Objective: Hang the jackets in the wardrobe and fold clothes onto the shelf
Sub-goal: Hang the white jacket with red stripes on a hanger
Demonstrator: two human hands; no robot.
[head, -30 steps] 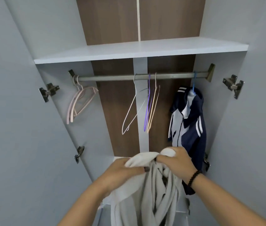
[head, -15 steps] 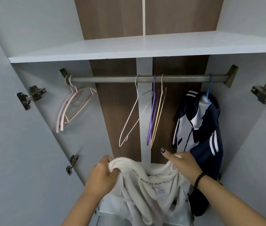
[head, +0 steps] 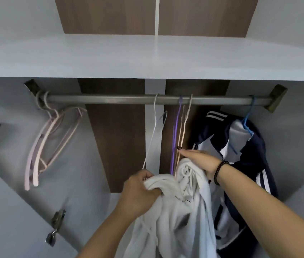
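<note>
Only the head view here, looking into an open wardrobe. The white jacket (head: 177, 205) is a soft, fleecy-looking thing with a drawstring cord, all bunched and rumpled, held up low in the middle of the frame in front of the rail and hanging down past the bottom edge. The left hand (head: 138, 190) has its fingers curled tight round a wad of the fabric at the collar end. The right hand (head: 201, 161) rests on top of the bundle with fingers stretched out fairly straight and close together, fingertips reaching toward the thin hangers; there's a dark beaded bracelet (head: 219, 172) on that wrist.

The rail (head: 110, 99) is a dull grey metal bar running side to side under a smooth, flat white shelf (head: 110, 58), fixed at both ends in angled brackets. Mid-rail there's a thin white wire hanger (head: 154, 135), then a purple hanger (head: 175, 135) and a beige hanger (head: 184, 127), all skinny and edge-on, just beside each other. Chunkier pink hangers (head: 48, 144) with rounded shoulders sit shoved to the far left end, against the side wall.

On the right end a navy jacket (head: 244, 164) with white stripes and pale panels hangs off a blue hanger (head: 248, 123), slick sporty fabric, touching the white bundle's right side.

Back panel is brown wood grain with a white strip down the middle. Widest bare stretch of rail is between the pink hangers and the white wire one. Metal hinges (head: 56, 226) stick out on the left door edge.
</note>
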